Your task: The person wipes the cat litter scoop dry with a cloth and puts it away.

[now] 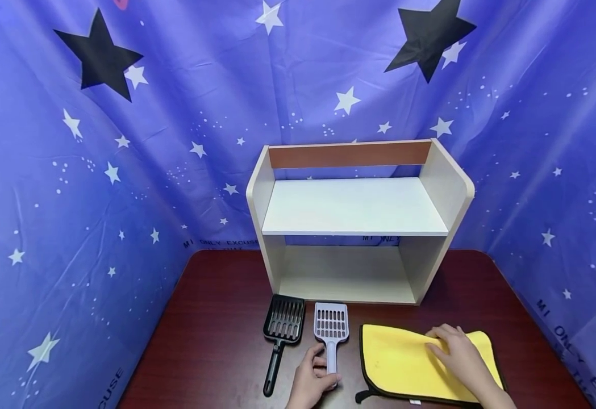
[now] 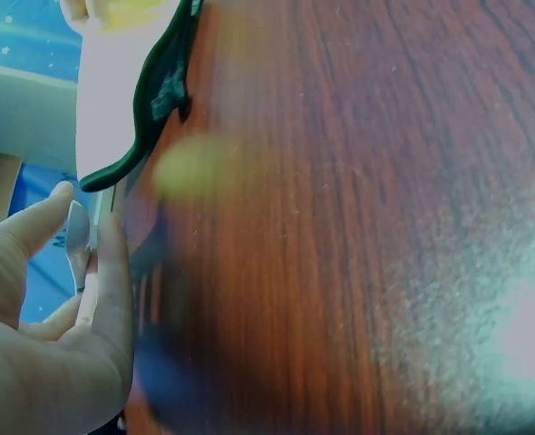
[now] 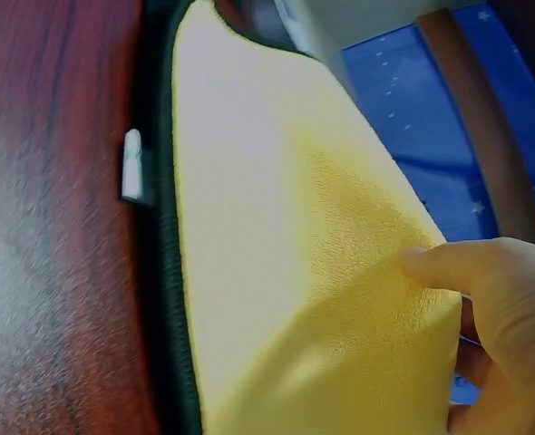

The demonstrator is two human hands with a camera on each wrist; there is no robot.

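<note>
1. Backdrop [image 1: 139,187] txt: "MI ONLY EXCUSE".
2. L hand [image 1: 310,379] grips lt-grey slotted scoop [image 1: 331,343], well in from worktop's [image 1: 216,329] L edge.
3. R hand [image 1: 457,357] pinches yellow blk-trimmed cloth [image 1: 402,363], nr R edge; its wht tag [image 3: 132,165] unreadable.

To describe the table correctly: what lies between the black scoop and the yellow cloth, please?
In the head view, the pale scoop lies between the black scoop and the yellow cloth, gripped by the left hand.

A dark red table [image 1: 216,341]. At its twelve o'clock, a pale two-level shelf [image 1: 356,207]; at the shelf's seven o'clock, a black scoop [image 1: 279,344]. A blue star-print curtain [image 1: 298,85] spans nine through three.
</note>
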